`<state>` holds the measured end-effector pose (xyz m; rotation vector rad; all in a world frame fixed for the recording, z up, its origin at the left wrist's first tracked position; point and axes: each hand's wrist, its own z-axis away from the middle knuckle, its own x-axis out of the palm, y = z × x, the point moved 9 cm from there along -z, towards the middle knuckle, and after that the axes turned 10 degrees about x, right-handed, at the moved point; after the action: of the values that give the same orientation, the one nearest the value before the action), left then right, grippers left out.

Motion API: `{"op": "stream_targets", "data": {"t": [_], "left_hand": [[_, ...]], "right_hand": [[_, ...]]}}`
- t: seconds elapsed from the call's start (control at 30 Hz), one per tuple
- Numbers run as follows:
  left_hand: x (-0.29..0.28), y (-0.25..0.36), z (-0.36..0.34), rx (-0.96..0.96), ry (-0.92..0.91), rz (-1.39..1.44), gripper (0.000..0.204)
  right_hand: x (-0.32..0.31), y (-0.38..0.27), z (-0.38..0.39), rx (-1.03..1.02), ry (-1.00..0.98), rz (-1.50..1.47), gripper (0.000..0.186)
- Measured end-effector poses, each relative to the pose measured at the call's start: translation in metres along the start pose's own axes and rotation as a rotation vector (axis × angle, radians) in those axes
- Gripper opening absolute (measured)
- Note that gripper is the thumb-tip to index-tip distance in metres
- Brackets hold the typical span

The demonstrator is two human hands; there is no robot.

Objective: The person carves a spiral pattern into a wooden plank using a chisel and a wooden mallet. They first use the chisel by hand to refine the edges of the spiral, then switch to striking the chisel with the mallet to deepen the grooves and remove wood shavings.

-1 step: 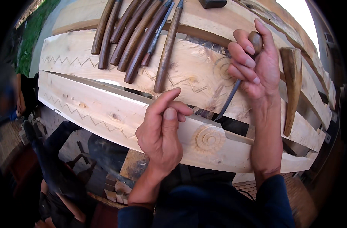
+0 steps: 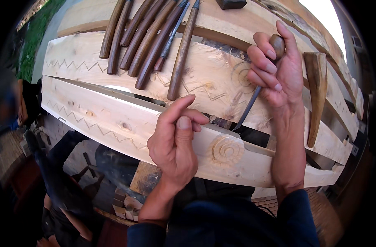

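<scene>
My right hand [image 2: 278, 72] grips a chisel's wooden handle [image 2: 277, 44]; its steel shaft [image 2: 247, 111] slants down toward the front board [image 2: 85, 107]. My left hand [image 2: 173, 148] is open over that board, fingers loosely bent, index raised, with no held object visible. Beside it, a carved spiral [image 2: 227, 150] shows on the pale wood, with zigzag lines farther left. The board behind [image 2: 212, 70] bears zigzags and another spiral. Several wooden-handled carving tools [image 2: 140, 61] lie across it, and a tapered wooden mallet or block [image 2: 315, 74] lies right of my right hand.
More planks [image 2: 233, 16] lie behind, with a dark block [image 2: 230, 2] on top. Gaps separate the boards. At lower left another person's dark-clad leg [image 2: 58, 177] and bare arm [image 2: 74, 222] show, and another figure [image 2: 25, 103] is farther up the left edge. Grass [image 2: 39, 41] borders the top left.
</scene>
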<state>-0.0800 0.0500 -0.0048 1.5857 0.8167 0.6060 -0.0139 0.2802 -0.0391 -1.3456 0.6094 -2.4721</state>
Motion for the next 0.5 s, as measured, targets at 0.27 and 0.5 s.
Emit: {"op": "stream_targets", "data": {"t": [0.27, 0.5], "left_hand": [[-0.001, 0.037, 0.006, 0.345, -0.094, -0.25, 0.036], [0.034, 0.065, 0.072, 0.565, -0.202, -0.293, 0.047]], "right_hand": [[0.017, -0.021, 0.043, -0.322, 0.196, 0.047, 0.058], [0.115, 0.0, 0.185, -1.04, 0.256, 0.463, 0.043]]}}
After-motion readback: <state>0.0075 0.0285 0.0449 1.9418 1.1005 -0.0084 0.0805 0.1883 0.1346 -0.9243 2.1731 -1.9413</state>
